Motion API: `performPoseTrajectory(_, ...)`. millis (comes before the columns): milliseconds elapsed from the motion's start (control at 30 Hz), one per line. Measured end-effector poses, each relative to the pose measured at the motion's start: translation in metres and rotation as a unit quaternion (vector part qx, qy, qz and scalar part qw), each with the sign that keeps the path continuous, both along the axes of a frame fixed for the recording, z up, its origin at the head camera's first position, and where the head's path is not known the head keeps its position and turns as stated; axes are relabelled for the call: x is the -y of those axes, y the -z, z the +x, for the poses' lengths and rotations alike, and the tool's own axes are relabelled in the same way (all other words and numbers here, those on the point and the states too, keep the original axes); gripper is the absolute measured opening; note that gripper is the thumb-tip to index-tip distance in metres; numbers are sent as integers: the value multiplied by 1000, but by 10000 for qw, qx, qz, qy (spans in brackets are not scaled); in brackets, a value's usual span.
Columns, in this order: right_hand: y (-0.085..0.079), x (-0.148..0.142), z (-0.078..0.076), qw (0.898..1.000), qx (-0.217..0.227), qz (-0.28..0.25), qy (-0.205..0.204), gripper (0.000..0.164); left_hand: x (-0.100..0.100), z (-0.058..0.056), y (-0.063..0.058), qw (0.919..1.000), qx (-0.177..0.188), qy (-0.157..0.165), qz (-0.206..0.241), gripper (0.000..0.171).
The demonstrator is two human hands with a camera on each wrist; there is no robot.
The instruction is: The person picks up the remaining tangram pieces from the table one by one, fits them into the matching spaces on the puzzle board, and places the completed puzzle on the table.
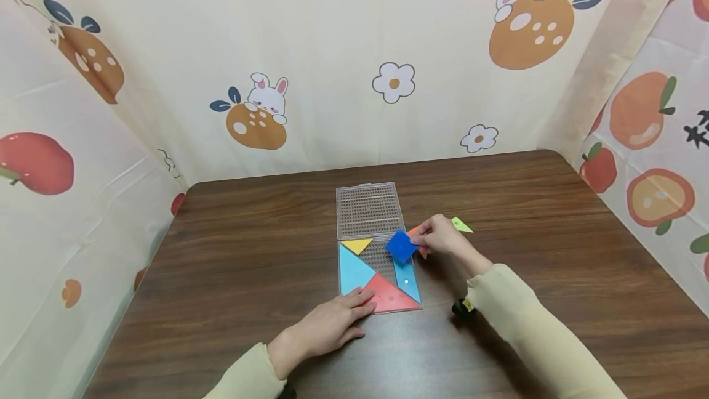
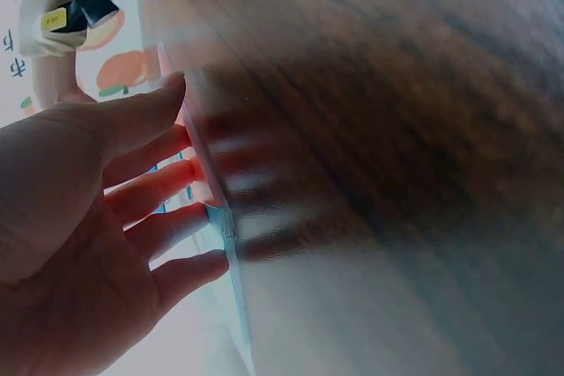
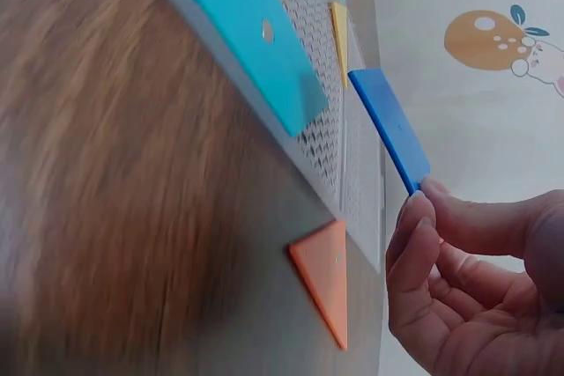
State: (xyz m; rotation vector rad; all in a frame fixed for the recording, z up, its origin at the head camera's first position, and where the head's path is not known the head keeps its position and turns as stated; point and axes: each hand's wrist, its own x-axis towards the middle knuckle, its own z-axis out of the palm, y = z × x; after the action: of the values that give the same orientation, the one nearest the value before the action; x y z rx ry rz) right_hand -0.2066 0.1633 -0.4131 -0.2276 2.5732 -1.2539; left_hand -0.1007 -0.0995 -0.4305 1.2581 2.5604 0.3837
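Note:
My right hand (image 1: 443, 237) pinches a dark blue square tile (image 1: 401, 247) by one corner between thumb and fingertips, tilted above the clear case's perforated tray (image 1: 380, 258). In that tray lie a large light blue triangle (image 1: 353, 270), a pink-red triangle (image 1: 388, 297), a small yellow triangle (image 1: 356, 245) and a blue parallelogram (image 1: 407, 280). The left hand (image 1: 327, 326) rests its extended fingers on the tray's near-left edge and the pink-red triangle. Just beyond the tray's right side, partly behind my right hand in the head view, is an orange triangle (image 3: 326, 279).
The case's open perforated lid (image 1: 368, 211) lies flat at the far side of the tray. A light green triangle (image 1: 460, 225) is on the brown wooden table (image 1: 249, 251), past the right hand. Printed curtains (image 1: 332, 48) stand along the back and sides.

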Motion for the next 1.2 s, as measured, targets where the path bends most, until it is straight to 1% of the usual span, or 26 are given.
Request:
performPoseTrajectory(200, 0, 13, -4, 9997, 130, 120, 160, 15, 0, 0, -1, 10000, -30, 22, 29, 48)
performPoseTrajectory(500, 1, 27, -9, 9988, 359, 93, 321, 13, -1, 1, -1, 9999, -149, 22, 71, 48)
performPoseTrajectory(800, 8, 38, -15, 9964, 738, 101, 408, 13, -1, 0, -2, 10000, -69, -64, 9, 48)
performPoseTrajectory(967, 9, 43, -15, 9962, 768, 162, 377, 14, -1, 0, -1, 9999, -90, -34, 37, 47)
performPoseTrajectory(1200, 11, 46, -16, 9965, 737, 215, 329, 12, -1, 0, 0, 10000, -8, -56, -5, 47)
